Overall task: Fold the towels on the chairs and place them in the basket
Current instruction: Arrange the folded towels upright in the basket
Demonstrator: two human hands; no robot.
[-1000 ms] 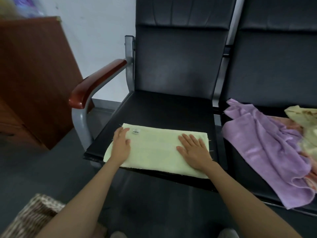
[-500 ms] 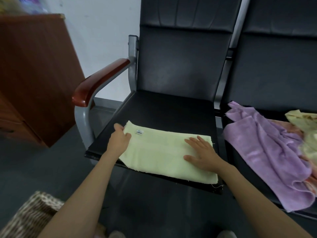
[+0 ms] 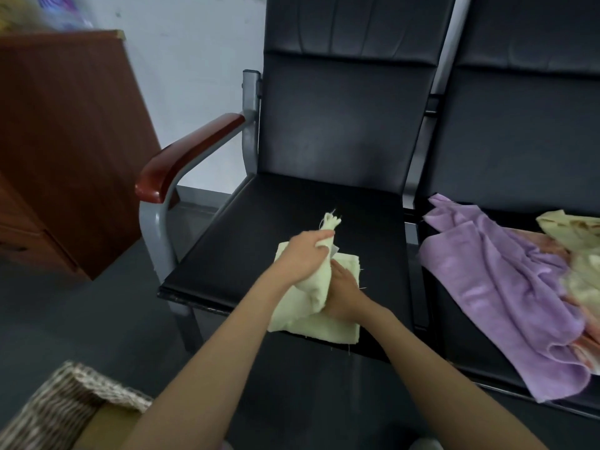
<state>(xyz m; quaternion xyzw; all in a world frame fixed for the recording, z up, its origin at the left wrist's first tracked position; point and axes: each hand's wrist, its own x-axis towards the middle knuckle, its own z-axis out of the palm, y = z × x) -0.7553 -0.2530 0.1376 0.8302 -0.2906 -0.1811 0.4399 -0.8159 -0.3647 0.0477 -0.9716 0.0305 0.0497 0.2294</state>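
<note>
Your left hand (image 3: 305, 254) has a tight grip on one end of the yellow towel (image 3: 324, 329), raised over the chair seat (image 3: 259, 235) — right hand (image 3: 344, 287) flat on it, half hidden. There's a purple towel (image 3: 506, 287) alongside, basket (image 3: 65, 394) lower left.

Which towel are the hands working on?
The pale yellow towel on the left chair: the left hand grips its lifted end, the right hand presses it. The purple towel lies untouched.

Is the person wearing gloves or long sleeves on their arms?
No. The left hand and right hand are bare: no gloves, rings, watch or bracelet show. There are no sleeves either, right down to the picture's bottom edge.
</note>
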